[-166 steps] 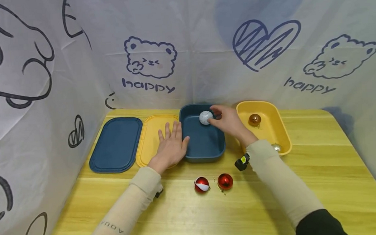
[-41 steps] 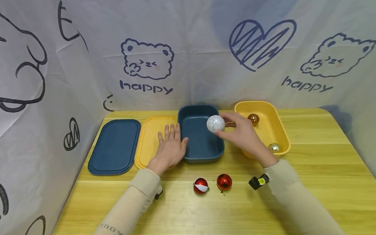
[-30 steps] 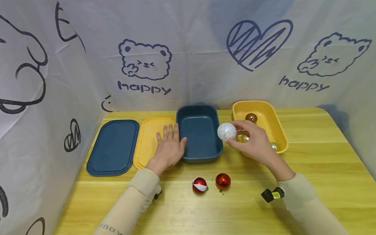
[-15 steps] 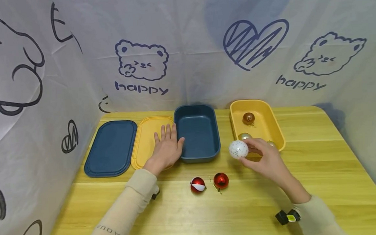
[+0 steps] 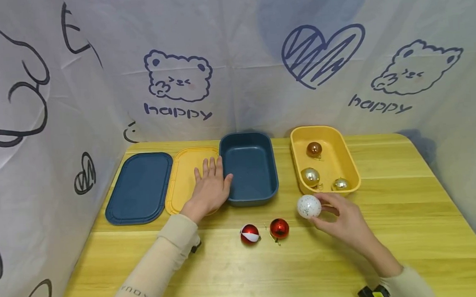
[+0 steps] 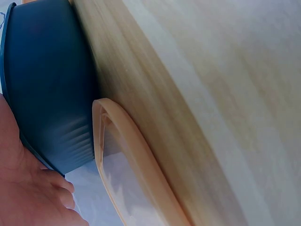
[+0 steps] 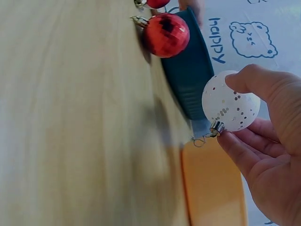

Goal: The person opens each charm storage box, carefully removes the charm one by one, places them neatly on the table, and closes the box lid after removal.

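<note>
Head: white bauble (image 5: pixel 309 206) in right hand (image 5: pixel 346 220)

Lids (image 5: pixel 139 188) lie left, trays (image 5: pixel 249 168) right, two baubles (image 5: pixel 279 228) before.

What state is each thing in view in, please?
Blue box: uncovered, upright
Yellow box: uncovered, upright
Blue lid: off, flat on table
Yellow lid: off, flat on table
White ball: held in right hand, off the table
Red ball: loose on table
Red-white ball: loose on table
Brown ball: in yellow box
Gold balls: in yellow box
Left hand: outstretched beside blue box
</note>
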